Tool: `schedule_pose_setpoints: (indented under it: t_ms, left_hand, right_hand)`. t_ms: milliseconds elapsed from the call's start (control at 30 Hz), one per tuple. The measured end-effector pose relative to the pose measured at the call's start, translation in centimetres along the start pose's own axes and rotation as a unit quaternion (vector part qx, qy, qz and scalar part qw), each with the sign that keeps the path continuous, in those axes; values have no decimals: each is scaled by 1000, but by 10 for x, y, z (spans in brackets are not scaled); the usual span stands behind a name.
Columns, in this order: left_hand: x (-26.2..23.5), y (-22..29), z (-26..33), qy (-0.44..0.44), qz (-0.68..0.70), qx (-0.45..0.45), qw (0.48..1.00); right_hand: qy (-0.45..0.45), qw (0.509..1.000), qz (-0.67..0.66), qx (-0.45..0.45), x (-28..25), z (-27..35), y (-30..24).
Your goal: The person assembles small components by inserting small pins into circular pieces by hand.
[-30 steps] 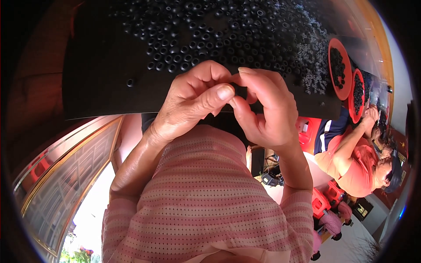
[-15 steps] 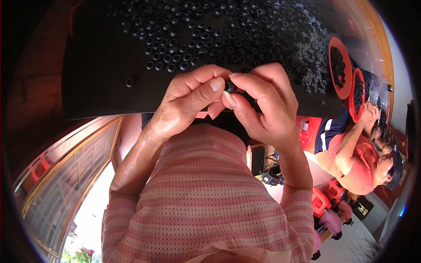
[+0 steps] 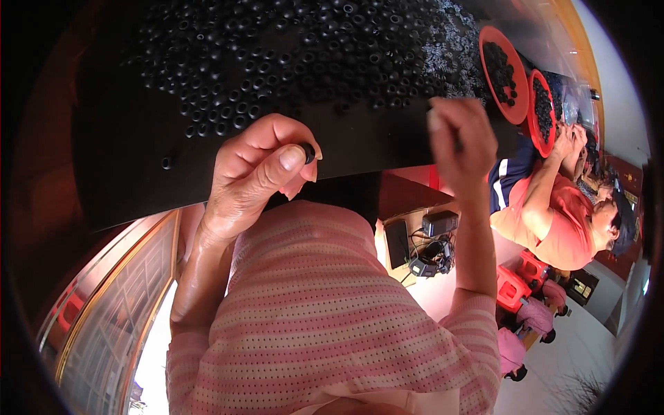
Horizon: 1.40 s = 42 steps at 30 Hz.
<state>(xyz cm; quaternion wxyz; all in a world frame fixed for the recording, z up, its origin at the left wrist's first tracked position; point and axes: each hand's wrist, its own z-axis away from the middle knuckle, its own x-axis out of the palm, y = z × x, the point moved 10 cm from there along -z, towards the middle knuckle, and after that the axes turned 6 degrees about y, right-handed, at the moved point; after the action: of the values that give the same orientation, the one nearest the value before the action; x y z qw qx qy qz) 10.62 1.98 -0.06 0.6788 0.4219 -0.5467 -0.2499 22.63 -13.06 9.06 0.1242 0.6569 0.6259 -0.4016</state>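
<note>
My left hand (image 3: pixel 259 169) pinches a small black ring-shaped part (image 3: pixel 307 151) between thumb and forefinger, just over the near edge of a black table (image 3: pixel 124 180). My right hand (image 3: pixel 460 138) is blurred and raised at the table edge to the right, apart from the left hand. Its fingers are curled, and I cannot tell whether it holds anything. A large heap of similar black rings (image 3: pixel 290 55) covers the table beyond both hands. A patch of smaller grey parts (image 3: pixel 449 59) lies past the right hand.
Two red trays (image 3: pixel 492 38) (image 3: pixel 534 90) with black parts sit at the far right of the table. Another person in an orange shirt (image 3: pixel 564 221) works beside them. Below are red stools (image 3: pixel 512 287) and some dark devices with cables (image 3: pixel 429 245).
My hands were together on the small black ring; now they have parted. The right hand has swung away to the right, and the left hand keeps the ring.
</note>
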Motion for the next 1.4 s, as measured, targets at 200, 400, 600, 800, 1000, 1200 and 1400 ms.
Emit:
schedule_pose_setpoints:
  t_ms: [200, 400, 600, 800, 1000, 1200, 1400]
  left_hand:
    - [2, -2, -3, -7, -23, 0, 1000]
    - [4, 0, -2, -2, -30, 9, 999]
    - [3, 1, -3, 2, -34, 19, 999]
    - [4, 1, -4, -2, -32, 19, 999]
    - [4, 1, -4, -4, -39, 22, 999]
    - [3, 1, -3, -2, -37, 26, 999]
    - [3, 1, -2, 0, -38, 19, 999]
  right_hand:
    - [-97, 972, 52, 208, -24, 28, 91]
    - [-145, 969, 106, 167, -6, 12, 93]
    - [-122, 974, 132, 136, -6, 6, 94]
    - [-171, 961, 131, 175, -9, 19, 84]
    - [-140, 958, 158, 195, -20, 23, 97]
    - [-149, 967, 113, 173, -4, 12, 83]
    - [-159, 967, 119, 161, -6, 11, 85]
